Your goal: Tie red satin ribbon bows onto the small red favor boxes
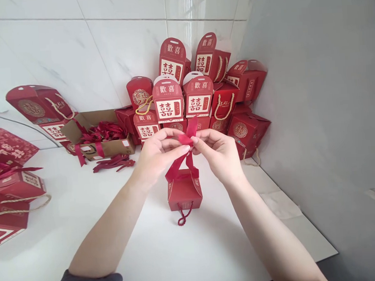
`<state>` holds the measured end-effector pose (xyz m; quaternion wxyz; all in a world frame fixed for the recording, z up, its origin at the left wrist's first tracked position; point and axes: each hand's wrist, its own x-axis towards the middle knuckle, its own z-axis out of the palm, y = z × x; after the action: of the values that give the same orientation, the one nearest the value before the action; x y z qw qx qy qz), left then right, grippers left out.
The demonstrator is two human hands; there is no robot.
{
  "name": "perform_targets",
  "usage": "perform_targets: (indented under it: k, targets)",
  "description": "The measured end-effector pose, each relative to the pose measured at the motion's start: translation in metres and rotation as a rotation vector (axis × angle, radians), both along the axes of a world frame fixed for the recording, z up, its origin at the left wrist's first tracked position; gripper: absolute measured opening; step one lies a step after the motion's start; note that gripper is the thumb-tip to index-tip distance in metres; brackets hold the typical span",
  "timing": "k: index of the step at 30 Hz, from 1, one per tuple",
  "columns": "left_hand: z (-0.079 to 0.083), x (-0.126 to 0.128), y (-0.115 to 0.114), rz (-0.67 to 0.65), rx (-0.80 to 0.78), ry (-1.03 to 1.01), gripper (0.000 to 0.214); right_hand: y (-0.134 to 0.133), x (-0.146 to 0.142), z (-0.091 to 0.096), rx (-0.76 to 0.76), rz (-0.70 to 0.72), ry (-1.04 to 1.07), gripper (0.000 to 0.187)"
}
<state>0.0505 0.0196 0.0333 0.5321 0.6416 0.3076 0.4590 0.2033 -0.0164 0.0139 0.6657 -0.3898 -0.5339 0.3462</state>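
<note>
A red ribbon [177, 168] rises from the top of a small red gift box [185, 193] in the middle of the white table. My left hand [162, 150] pinches the ribbon from the left, thumb against fingers. From the right, my right hand [218, 153] also grips it between thumb and fingertips, and the two hands nearly meet. One ribbon end sticks up above the fingers. The box stands upright below my hands, its dark red twisted cord handle [183, 220] hanging down onto the table on the near side.
Stacked red gift boxes [169, 109] line the tiled wall behind. A cardboard box [112, 150] holding red ribbons stands back left, with loose ribbons [114, 162] before it. More red boxes [12, 215] with rope handles sit at far left. A grey panel [314, 86] borders the right.
</note>
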Motion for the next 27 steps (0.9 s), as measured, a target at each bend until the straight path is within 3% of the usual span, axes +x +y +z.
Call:
perform_targets:
  k: [4, 9, 18, 23, 27]
  targets:
    - [-0.006, 0.002, 0.002, -0.02, -0.085, 0.05, 0.028, 0.0, -0.001, -0.002, -0.025, 0.031, 0.005, 0.021]
    - [-0.006, 0.003, 0.004, 0.019, -0.089, 0.05, 0.023, 0.004, 0.003, -0.007, -0.025, -0.021, -0.02, 0.023]
    - [-0.008, 0.002, 0.007, -0.005, -0.135, 0.113, 0.024, 0.007, 0.006, -0.009, -0.046, 0.053, -0.012, 0.021]
    - [-0.013, 0.002, 0.006, 0.039, 0.018, 0.256, 0.023, 0.003, 0.008, -0.005, 0.027, -0.136, -0.094, 0.024]
    - [-0.011, 0.003, 0.005, 0.017, 0.067, 0.294, 0.023, 0.005, 0.011, -0.006, 0.031, -0.173, -0.078, 0.025]
